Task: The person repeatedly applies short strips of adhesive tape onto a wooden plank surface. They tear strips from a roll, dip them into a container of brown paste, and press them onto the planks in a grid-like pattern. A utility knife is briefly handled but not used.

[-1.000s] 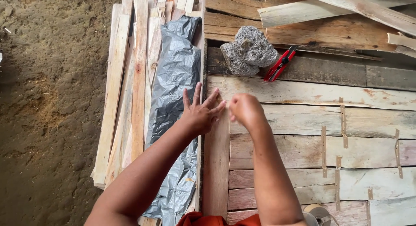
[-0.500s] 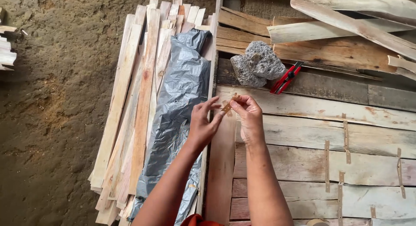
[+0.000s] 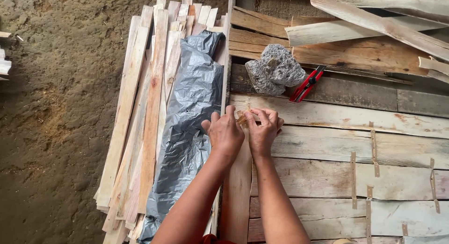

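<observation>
- Nearest the camera, a narrow pale plank (image 3: 236, 192) ran from 6 o'clock up under both wrists, lying on the boarded work surface (image 3: 322, 178).
- At 3 to 5 o'clock of the hands, thin wooden strips (image 3: 353, 178) lay fixed across the seams of that surface.
- The left hand (image 3: 226, 134) was curled, thumb out to 9 o'clock, its fingertips closed at 1 o'clock on a small brownish piece (image 3: 242, 118).
- The right hand (image 3: 263, 132) sat just beside it, touching, its thumb and forefinger pinched on the same piece from the 3 o'clock side.
- The small brownish piece sat between the two sets of fingertips, just above the top end of the plank; what it was could not be told, being largely hidden by the fingers.
- By my reading, the step in hand was fine two-handed work on that piece, and any next move called for a steady pinch and small finger motion, not reach.
- At 9 o'clock of the hands a crumpled grey plastic sheet (image 3: 191, 113) lay lengthwise, and beyond it a stack of long wooden slats (image 3: 140, 122) on the dirt floor (image 3: 56, 108).
- Farther off, at 12 to 1 o'clock, a rough grey stone (image 3: 275, 68) rested on the boards, a red-handled cutter (image 3: 306, 84) just beside it at its 4 o'clock.
</observation>
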